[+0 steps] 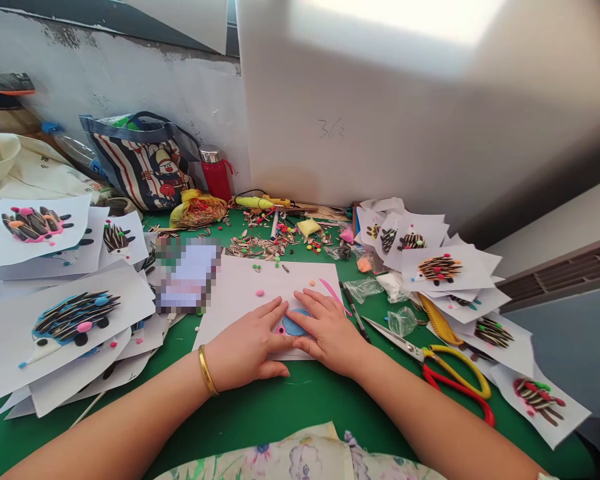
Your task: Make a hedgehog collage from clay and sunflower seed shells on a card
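My left hand (253, 341) lies palm down on the white paper (235, 287), fingers stretched out and a gold bangle at its wrist. Beside it, my right hand (330, 330) also rests flat, fingers a little apart. Between and partly under the fingers shows a flattened blue piece of clay (295, 323), with a small pink bit (281, 329) at its left. Further up the sheet are a pink ball (260, 293), an orange ball (313, 283) and several green ones. A pink plastic clay tool (333, 293) lies by the sheet's right edge. Neither hand grips anything.
Scissors (430, 363) and a pen (355, 310) lie to the right. Stacked seed hedgehog pictures flank me, left (75, 327) and right (435, 267). A phone (189, 273) is left of the paper. Sunflower seeds (253, 245), a red flask (215, 173) and a striped bag (140, 160) stand behind.
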The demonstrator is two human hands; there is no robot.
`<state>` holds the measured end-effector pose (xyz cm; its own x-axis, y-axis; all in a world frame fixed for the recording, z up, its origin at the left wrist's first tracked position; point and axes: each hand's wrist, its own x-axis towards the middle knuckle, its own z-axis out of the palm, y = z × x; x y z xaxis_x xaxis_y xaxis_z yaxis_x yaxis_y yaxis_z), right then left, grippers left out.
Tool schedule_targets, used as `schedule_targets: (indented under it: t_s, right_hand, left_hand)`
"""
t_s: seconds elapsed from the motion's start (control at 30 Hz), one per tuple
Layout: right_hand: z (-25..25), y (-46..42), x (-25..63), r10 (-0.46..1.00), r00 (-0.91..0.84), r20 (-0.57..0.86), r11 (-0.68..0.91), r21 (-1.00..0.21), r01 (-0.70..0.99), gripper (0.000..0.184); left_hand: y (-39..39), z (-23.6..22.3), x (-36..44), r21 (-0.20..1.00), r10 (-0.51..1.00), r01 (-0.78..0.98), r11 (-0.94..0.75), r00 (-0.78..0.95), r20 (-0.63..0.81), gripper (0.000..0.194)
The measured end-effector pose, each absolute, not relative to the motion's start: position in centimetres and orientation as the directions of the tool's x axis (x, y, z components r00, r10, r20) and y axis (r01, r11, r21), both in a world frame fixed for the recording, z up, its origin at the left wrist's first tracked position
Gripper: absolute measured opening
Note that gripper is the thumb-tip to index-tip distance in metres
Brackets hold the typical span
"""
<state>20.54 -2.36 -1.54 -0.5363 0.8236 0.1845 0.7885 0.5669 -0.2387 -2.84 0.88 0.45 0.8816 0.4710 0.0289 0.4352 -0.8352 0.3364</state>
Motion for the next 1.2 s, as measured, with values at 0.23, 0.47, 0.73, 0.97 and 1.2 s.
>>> schedule_targets:
  t_s: [0.23,0.47,0.73,0.97,1.2]
  right_hand:
    - [-1.9,-2.3,20.5,0.831,-0.518,0.201,0.555,-0.253,0.792,0.054]
    - [-1.3,-2.6,21.2,0.789,-0.558,0.256,0.613,-0.273,0.741,0.040]
    - [-0.8,-3.0,21.0,0.751,-0.634,0.185,0.660,-0.214,0.720,0.038]
    - [-0.4,-2.9,21.0,0.712,-0.675,0.191,0.702,-0.181,0.689,0.042]
    - [-0.7,-3.0,21.4,0.720,-0.662,0.209,0.694,-0.203,0.690,0.040]
  left_hand:
    - [0.9,0.5,-2.9,0.344,0.474,0.434,-0.832,0.880,0.036,0.057]
    - [0.9,0.7,-2.9,0.337,0.453,0.417,-0.844,0.891,0.032,0.055]
    - [0.9,0.7,-3.1,0.370,0.441,0.398,-0.839,0.897,0.035,0.051]
    - [1.0,1.0,-3.2,0.383,0.417,0.380,-0.842,0.909,0.015,0.050]
    - [1.0,0.9,-3.2,0.405,0.415,0.370,-0.836,0.910,0.026,0.053]
